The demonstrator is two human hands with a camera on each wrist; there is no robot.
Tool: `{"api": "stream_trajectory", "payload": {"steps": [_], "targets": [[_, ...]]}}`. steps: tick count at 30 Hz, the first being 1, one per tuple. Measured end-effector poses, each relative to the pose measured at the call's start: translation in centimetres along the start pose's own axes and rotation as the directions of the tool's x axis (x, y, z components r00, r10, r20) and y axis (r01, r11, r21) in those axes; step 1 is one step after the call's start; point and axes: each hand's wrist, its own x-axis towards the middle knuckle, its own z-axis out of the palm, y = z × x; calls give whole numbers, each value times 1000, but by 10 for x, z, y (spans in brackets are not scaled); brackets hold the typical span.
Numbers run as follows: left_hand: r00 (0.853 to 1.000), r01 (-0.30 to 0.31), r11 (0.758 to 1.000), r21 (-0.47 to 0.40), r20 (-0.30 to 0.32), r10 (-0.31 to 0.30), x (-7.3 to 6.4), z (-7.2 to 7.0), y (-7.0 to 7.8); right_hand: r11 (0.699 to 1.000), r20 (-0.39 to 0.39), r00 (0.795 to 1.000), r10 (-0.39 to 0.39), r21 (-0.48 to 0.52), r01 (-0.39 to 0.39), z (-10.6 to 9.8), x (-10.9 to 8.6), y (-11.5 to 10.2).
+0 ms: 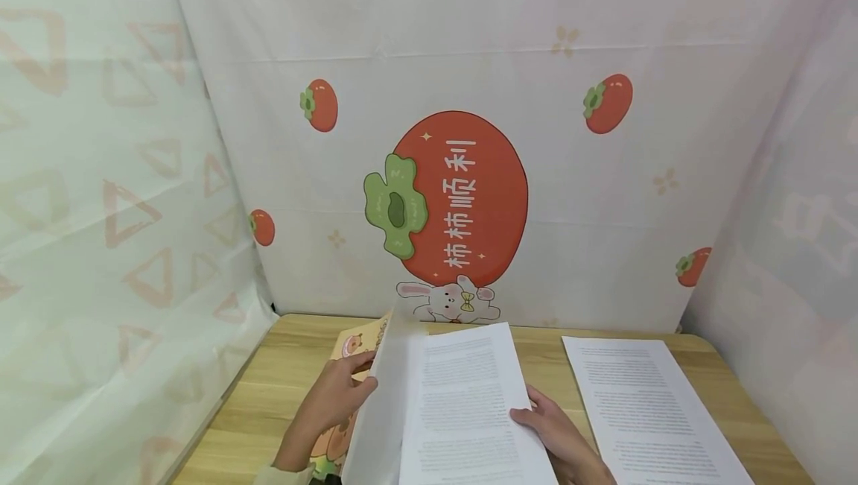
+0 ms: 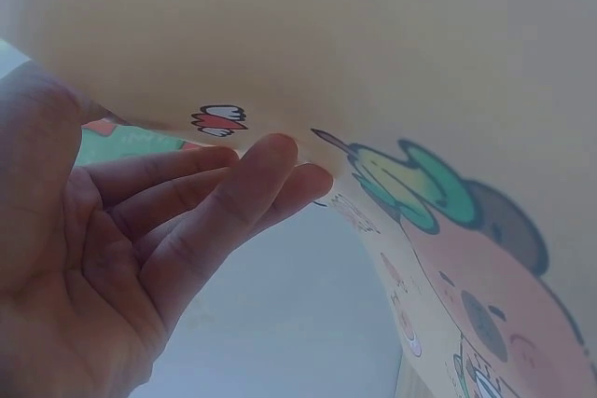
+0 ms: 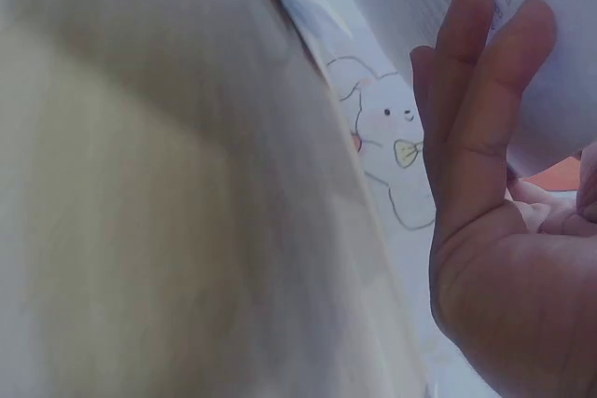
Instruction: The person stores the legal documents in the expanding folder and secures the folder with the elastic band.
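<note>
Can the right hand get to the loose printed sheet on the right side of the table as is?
Probably yes. The loose sheet lies flat on the table just right of the right hand, nothing between them. But that hand is holding the page, so it would have to let go first.

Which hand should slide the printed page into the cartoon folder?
Probably the right hand: it holds the printed page by its edge, while the left hand is busy holding the cartoon folder open.
</note>
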Motion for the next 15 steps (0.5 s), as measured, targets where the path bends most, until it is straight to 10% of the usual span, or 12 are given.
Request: {"api": "stream_trajectory", "payload": {"steps": [15], "targets": [[1000, -4, 1000, -13, 3, 4, -1, -1, 1, 998, 6, 1000, -27, 52, 27, 2, 13, -8]]}}
